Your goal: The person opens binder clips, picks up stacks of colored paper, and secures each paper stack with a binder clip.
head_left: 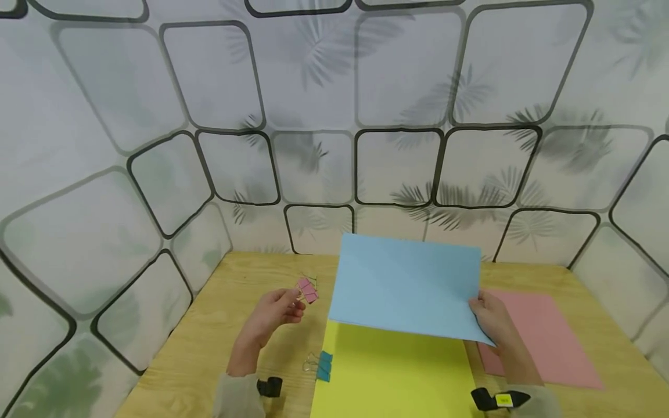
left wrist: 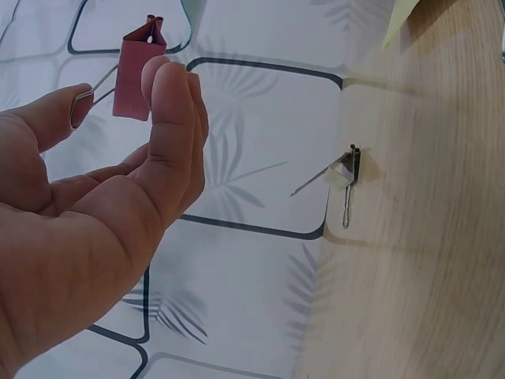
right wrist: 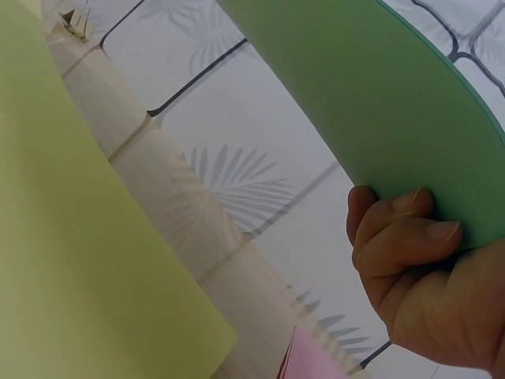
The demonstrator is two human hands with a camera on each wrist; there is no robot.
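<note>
My left hand (head_left: 263,319) pinches a pink binder clip (head_left: 307,290) by a wire handle, thumb and fingers at opposite sides. In the left wrist view the clip (left wrist: 140,79) looks red. My right hand (head_left: 493,322) grips the lower right corner of a blue paper sheet (head_left: 405,284), raised and tilted over a yellow sheet (head_left: 397,371). From the right wrist, the raised sheet (right wrist: 394,110) appears green, and curled fingers (right wrist: 410,237) show on its face. A blue binder clip (head_left: 324,366) bites the yellow sheet's left edge.
Pink paper (head_left: 543,339) lies on the wooden table (head_left: 209,348) at the right, partly behind my right forearm. A pale binder clip (left wrist: 344,170) stands on the table near the back. A patterned fabric wall (head_left: 313,87) rises along the table's back and sides.
</note>
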